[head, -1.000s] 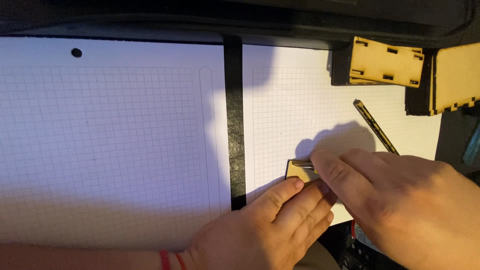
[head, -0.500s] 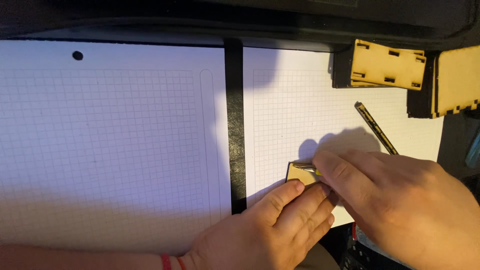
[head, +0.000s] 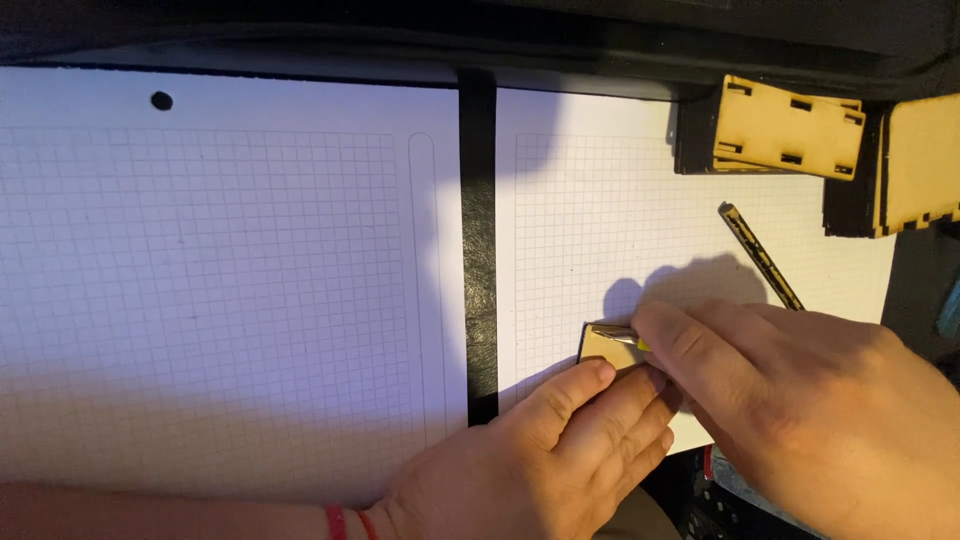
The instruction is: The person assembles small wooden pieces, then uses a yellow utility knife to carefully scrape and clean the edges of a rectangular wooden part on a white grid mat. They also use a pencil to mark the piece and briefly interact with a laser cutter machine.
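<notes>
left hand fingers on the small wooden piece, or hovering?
Touching. The head view shows the left hand with its fingertips pressed on the lower edge of the small wooden piece, no gap visible, flat on the gridded mat.

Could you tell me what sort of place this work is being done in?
Probably a hobby or craft workbench. White gridded mats cover the surface, laser-cut wooden boxes stand at the back, and both hands, left hand and right hand, work on a small wooden piece with a thin tool.
</notes>
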